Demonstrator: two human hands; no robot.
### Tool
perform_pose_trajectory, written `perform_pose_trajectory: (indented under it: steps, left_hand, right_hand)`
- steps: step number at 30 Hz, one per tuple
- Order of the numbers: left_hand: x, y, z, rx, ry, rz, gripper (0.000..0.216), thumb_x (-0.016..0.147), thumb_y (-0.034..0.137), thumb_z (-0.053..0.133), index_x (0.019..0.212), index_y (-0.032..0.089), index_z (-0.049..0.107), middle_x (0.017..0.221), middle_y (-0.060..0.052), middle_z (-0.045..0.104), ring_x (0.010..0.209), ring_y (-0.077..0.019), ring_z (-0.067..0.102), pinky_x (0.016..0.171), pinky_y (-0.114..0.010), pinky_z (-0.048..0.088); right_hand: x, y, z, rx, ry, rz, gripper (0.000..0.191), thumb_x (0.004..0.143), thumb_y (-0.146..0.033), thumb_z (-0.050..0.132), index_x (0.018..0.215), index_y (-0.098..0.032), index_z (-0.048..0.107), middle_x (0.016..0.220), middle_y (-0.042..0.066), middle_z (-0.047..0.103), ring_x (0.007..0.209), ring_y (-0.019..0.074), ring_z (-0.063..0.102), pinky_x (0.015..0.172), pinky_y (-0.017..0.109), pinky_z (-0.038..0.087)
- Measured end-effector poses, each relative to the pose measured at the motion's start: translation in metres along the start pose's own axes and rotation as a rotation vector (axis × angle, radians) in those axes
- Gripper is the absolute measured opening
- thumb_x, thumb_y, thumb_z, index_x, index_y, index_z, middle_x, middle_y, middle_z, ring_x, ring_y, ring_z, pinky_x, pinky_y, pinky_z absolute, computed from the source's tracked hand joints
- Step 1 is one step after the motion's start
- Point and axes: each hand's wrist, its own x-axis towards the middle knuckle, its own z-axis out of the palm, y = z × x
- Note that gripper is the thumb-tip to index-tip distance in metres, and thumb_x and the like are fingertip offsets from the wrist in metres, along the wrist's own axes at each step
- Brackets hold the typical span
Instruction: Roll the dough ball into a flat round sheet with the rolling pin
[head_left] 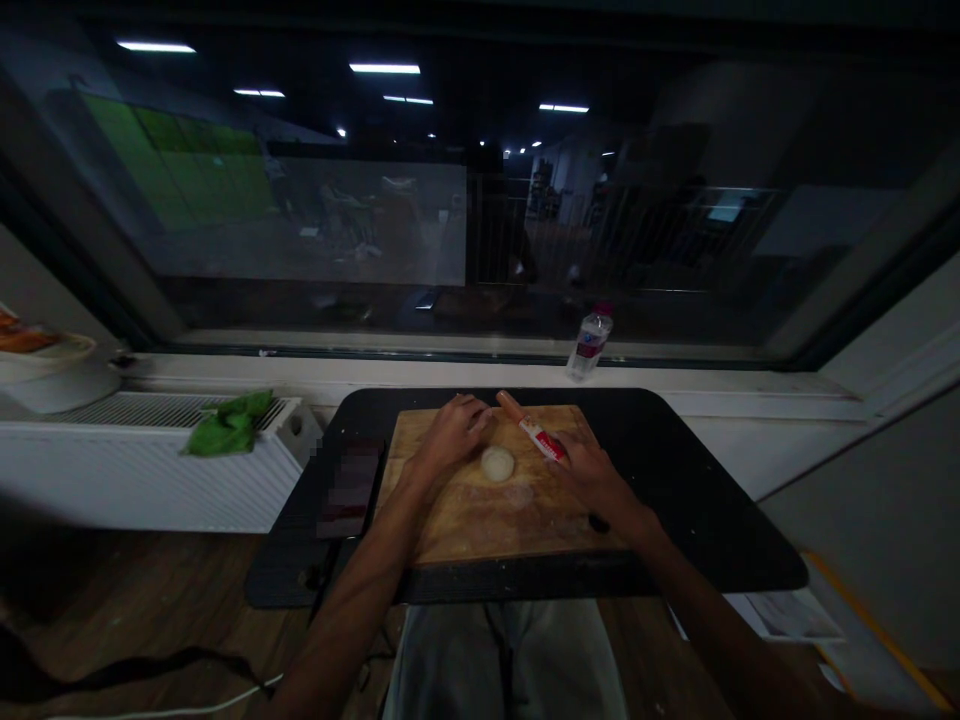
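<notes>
We see the right hand [592, 478] wrapped around the near end of a wooden rolling pin [525, 422], which lies slanted across the far right part of the cutting board [480, 525]. The left hand [450, 435] rests on the board with its fingers loosely spread and holding nothing, their tips near the pin's far end. The small dough ball [497, 463] sits on the board between the two hands, just beside the pin. The board lies on a black table [712, 500], with a water bottle [590, 343] on the sill beyond.
</notes>
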Motion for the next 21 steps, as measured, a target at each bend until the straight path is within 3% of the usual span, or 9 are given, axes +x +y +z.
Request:
perform_pose_trajectory:
  steps: [9, 15, 21]
  left_hand:
    - [0.001, 0.0, 0.003, 0.049, -0.089, -0.011, 0.026, 0.113, 0.025, 0.058, 0.102, 0.021, 0.081, 0.108, -0.01, 0.082, 0.108, -0.0275, 0.073, 0.103, -0.041, 0.056]
    - [0.0, -0.002, 0.0, 0.033, -0.094, -0.004, 0.027, 0.112, 0.024, 0.057, 0.099, 0.021, 0.08, 0.106, -0.01, 0.081, 0.105, -0.0264, 0.074, 0.101, -0.039, 0.057]
    - [0.001, -0.003, -0.001, 0.025, -0.093, 0.009, 0.028, 0.112, 0.026, 0.057, 0.099, 0.021, 0.081, 0.105, -0.01, 0.081, 0.104, -0.027, 0.074, 0.099, -0.04, 0.057]
  right_hand:
    - [-0.016, 0.011, 0.014, -0.042, 0.017, 0.002, 0.057, 0.112, -0.034, 0.043, 0.162, -0.014, 0.062, 0.155, 0.02, 0.07, 0.157, 0.0364, 0.056, 0.131, 0.053, 0.046]
    - [-0.025, -0.006, 0.004, -0.125, -0.002, 0.191, 0.071, 0.109, -0.032, 0.049, 0.176, -0.009, 0.042, 0.174, 0.028, 0.051, 0.147, 0.0393, 0.066, 0.117, 0.05, 0.058]
    - [-0.026, -0.017, -0.015, -0.152, -0.155, 0.179, 0.059, 0.113, -0.034, 0.046, 0.166, -0.01, 0.056, 0.155, 0.028, 0.068, 0.131, 0.0395, 0.075, 0.107, 0.048, 0.061]
